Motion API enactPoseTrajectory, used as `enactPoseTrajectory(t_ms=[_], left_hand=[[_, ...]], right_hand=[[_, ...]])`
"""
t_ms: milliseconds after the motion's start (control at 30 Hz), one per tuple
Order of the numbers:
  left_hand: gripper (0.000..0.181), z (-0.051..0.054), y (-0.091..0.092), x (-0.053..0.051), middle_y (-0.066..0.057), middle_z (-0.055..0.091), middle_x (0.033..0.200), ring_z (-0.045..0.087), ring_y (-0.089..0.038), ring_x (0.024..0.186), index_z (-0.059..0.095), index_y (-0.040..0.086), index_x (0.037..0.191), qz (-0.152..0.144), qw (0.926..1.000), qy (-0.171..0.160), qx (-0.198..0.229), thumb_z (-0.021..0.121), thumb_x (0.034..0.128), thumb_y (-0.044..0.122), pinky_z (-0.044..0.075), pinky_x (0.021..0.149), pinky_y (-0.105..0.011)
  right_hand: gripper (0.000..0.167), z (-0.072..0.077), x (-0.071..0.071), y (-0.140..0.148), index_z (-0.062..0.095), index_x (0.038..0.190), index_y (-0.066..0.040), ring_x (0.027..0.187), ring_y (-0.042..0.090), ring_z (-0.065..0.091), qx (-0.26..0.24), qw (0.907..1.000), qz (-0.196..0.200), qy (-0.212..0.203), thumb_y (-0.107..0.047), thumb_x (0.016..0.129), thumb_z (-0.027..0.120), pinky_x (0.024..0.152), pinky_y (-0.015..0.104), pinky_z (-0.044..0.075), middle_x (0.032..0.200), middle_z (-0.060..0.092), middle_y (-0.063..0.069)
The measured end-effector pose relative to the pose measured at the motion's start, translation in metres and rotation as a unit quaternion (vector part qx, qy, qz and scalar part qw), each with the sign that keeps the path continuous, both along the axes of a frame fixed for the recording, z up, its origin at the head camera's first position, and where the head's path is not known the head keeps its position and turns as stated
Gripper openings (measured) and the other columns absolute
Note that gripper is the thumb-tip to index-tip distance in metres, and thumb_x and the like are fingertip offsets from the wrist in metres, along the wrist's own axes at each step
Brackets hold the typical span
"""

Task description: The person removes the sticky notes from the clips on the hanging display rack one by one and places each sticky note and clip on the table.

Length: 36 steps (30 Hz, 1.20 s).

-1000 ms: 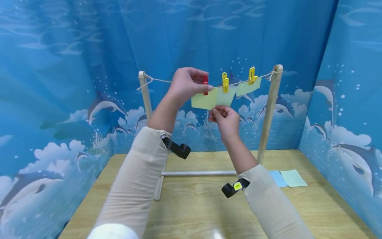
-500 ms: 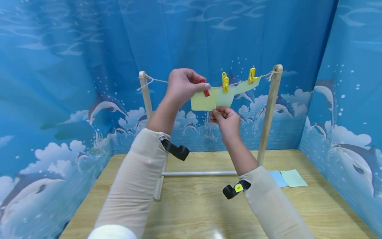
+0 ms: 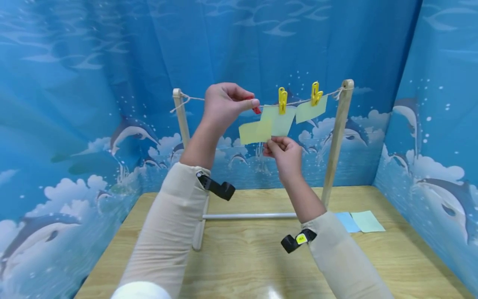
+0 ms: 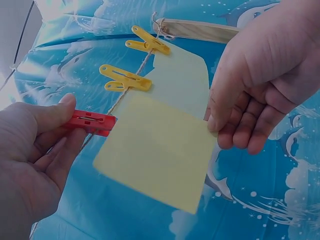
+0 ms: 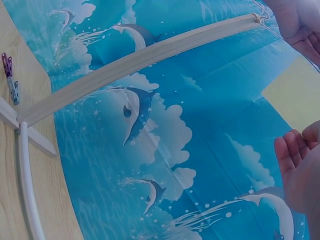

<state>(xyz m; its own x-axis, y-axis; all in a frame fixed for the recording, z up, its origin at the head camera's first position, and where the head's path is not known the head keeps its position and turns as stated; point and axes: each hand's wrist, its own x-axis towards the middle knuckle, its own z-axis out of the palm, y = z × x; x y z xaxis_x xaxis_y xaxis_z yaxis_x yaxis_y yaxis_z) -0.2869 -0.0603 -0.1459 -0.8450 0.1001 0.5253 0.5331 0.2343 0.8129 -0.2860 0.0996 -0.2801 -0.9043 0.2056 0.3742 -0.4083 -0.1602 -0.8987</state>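
My left hand (image 3: 225,106) pinches a red clothespin (image 4: 92,121) between thumb and fingers, right at the string (image 4: 146,61). A yellow sticky note (image 4: 155,150) is pinched at its lower right corner by my right hand (image 3: 285,155). In the head view this note (image 3: 254,133) sits below the string, apart from the red clothespin. It overlaps a pale green note (image 3: 280,120), which hangs from the string under a yellow clothespin (image 3: 282,101). Farther right a second yellow clothespin (image 3: 316,94) holds another pale green note (image 3: 311,110).
Wooden posts stand left (image 3: 181,120) and right (image 3: 337,141), with the string tied between them. A white rod (image 3: 250,216) joins their bases. Blue (image 3: 347,222) and green (image 3: 367,221) notes lie on the table. Purple (image 5: 7,65) and grey-blue (image 5: 14,93) clothespins lie near the left post's foot.
The red clothespin has tilted and come away from the yellow note, moving slightly left with my left hand. My right hand has lowered the note a little below the string.
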Motion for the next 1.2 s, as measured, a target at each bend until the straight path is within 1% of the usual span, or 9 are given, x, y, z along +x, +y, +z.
enactPoseTrajectory(t_ms=[167,233,400,500,567,733,833,1033,1200], left_hand=[[0.016,-0.001,-0.003,-0.001,-0.005,0.073,0.090,0.066,-0.015,0.091,0.077,0.007,0.090,-0.011,0.9996,0.009,0.024,0.080,0.0810,0.020,0.056,0.081,-0.026],[0.016,-0.002,-0.004,-0.001,-0.005,0.073,0.090,0.067,-0.015,0.091,0.077,0.006,0.090,-0.014,0.9993,0.015,0.031,0.080,0.0810,0.020,0.056,0.081,-0.026],[0.016,-0.002,-0.006,0.001,-0.006,0.073,0.089,0.068,-0.016,0.089,0.077,0.007,0.089,-0.017,0.9982,0.031,0.050,0.080,0.0800,0.020,0.056,0.082,-0.027],[0.019,-0.001,-0.008,0.002,-0.006,0.073,0.089,0.069,-0.017,0.087,0.077,0.005,0.090,-0.015,0.9975,0.038,0.057,0.080,0.0795,0.021,0.056,0.082,-0.027],[0.020,0.000,-0.009,0.003,-0.006,0.073,0.089,0.069,-0.017,0.087,0.077,0.006,0.090,-0.013,0.9975,0.042,0.056,0.081,0.0794,0.022,0.056,0.081,-0.027],[0.019,-0.001,-0.013,0.005,-0.005,0.073,0.090,0.067,-0.016,0.089,0.078,0.008,0.090,-0.004,0.9978,0.047,0.047,0.081,0.0792,0.023,0.056,0.079,-0.027],[0.019,-0.003,-0.015,0.007,-0.005,0.073,0.090,0.067,-0.016,0.089,0.078,0.008,0.090,-0.003,0.9978,0.047,0.046,0.081,0.0790,0.023,0.056,0.078,-0.028],[0.021,-0.009,-0.021,0.008,-0.007,0.073,0.091,0.069,-0.018,0.089,0.077,0.006,0.091,-0.016,0.9973,0.037,0.062,0.081,0.0779,0.022,0.056,0.081,-0.027],[0.023,-0.013,-0.027,0.009,-0.007,0.073,0.093,0.069,-0.018,0.090,0.077,0.007,0.093,-0.021,0.9967,0.028,0.073,0.081,0.0777,0.023,0.056,0.083,-0.027]], right_hand=[[0.017,-0.002,0.004,0.002,0.063,0.103,0.005,0.077,0.016,0.069,0.005,1.0000,0.003,-0.006,-0.011,0.096,0.063,0.076,0.031,0.059,0.095,0.068,0.019],[0.017,-0.002,0.006,0.002,0.063,0.102,0.004,0.076,0.016,0.068,0.004,0.9999,0.006,-0.010,-0.011,0.096,0.063,0.076,0.031,0.059,0.093,0.068,0.018],[0.017,-0.003,0.013,0.002,0.063,0.101,0.003,0.075,0.017,0.068,0.001,0.9997,0.015,-0.022,-0.013,0.095,0.065,0.076,0.031,0.059,0.087,0.068,0.009],[0.018,-0.004,0.016,0.003,0.063,0.100,0.001,0.075,0.017,0.067,0.003,0.9996,0.019,-0.023,-0.015,0.095,0.066,0.077,0.032,0.059,0.087,0.068,0.007],[0.018,-0.004,0.019,0.004,0.064,0.100,0.000,0.076,0.020,0.067,0.007,0.9996,0.018,-0.021,-0.016,0.094,0.066,0.077,0.032,0.059,0.086,0.068,0.007],[0.018,-0.007,0.026,0.007,0.064,0.098,0.000,0.075,0.021,0.066,0.016,0.9997,0.019,0.002,-0.017,0.094,0.067,0.075,0.030,0.058,0.085,0.068,0.006],[0.018,-0.009,0.030,0.010,0.064,0.098,0.002,0.074,0.017,0.066,0.015,0.9996,0.021,0.015,-0.015,0.094,0.067,0.075,0.029,0.059,0.085,0.068,0.006],[0.022,-0.014,0.035,0.018,0.063,0.100,0.009,0.074,0.017,0.068,-0.003,0.9992,0.026,0.032,-0.012,0.093,0.067,0.075,0.032,0.059,0.085,0.068,0.006],[0.020,-0.015,0.039,0.026,0.065,0.098,0.007,0.073,0.018,0.069,-0.002,0.9989,0.022,0.042,-0.013,0.093,0.067,0.074,0.033,0.059,0.084,0.069,0.007]])
